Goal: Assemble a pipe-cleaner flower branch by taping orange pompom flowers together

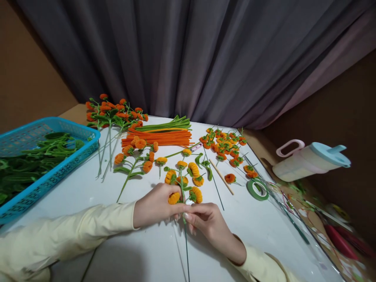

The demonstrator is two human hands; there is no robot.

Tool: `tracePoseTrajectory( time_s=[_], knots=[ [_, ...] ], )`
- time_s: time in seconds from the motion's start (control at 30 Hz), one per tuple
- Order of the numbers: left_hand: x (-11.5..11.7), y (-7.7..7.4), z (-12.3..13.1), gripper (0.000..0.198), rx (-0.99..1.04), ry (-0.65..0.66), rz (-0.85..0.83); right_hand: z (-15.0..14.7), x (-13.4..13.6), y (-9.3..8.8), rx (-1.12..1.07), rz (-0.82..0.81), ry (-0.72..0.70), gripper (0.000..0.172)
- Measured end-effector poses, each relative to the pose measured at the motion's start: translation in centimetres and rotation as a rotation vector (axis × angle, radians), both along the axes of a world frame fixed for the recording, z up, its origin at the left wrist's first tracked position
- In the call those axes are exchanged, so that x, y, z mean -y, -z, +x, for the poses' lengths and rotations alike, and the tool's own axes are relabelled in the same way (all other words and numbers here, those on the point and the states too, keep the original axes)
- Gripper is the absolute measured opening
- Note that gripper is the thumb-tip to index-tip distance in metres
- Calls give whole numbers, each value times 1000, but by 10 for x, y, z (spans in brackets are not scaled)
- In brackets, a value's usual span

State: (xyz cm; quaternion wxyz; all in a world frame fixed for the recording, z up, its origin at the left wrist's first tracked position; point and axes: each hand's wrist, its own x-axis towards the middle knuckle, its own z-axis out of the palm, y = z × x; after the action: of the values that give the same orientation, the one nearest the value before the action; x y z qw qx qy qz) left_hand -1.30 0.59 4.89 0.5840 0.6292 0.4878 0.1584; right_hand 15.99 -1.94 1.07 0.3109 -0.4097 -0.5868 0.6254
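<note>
Both hands meet on one pipe-cleaner flower stem (186, 239) just below its yellow-orange pumpkin-shaped blooms (195, 194). My left hand (158, 205) is closed round the upper stem, among the lowest blooms. My right hand (207, 223) pinches the stem a little lower, thumb and forefinger together, touching the left fingertips. Below them a thin dark wire runs down toward the front of the table. A finished-looking orange pumpkin branch (131, 174) lies to the left of the hands. Several loose pumpkins with wire tails (226, 143) lie at the back right.
A blue basket (98, 137) of green leaves stands at the left. Orange pipe cleaners (158, 138) and green pipe cleaners (167, 124) lie at the back, beside orange flower stems (110, 113). A wooden stick (221, 177), green tape (257, 189) and a lidded cup (308, 162) are at right.
</note>
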Motion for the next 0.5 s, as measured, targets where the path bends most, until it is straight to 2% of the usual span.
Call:
tracePoseTrajectory(
  time_s=[0.13,0.3,0.5],
  knots=[
    [1,4,1,21,35,-8,-56,3,-5,4,36,46,-73,33],
    [1,5,0,19,25,7,-11,9,-11,5,32,120,-223,31],
    [2,5,0,25,11,22,61,12,-13,10,-22,188,-259,31]
  ],
)
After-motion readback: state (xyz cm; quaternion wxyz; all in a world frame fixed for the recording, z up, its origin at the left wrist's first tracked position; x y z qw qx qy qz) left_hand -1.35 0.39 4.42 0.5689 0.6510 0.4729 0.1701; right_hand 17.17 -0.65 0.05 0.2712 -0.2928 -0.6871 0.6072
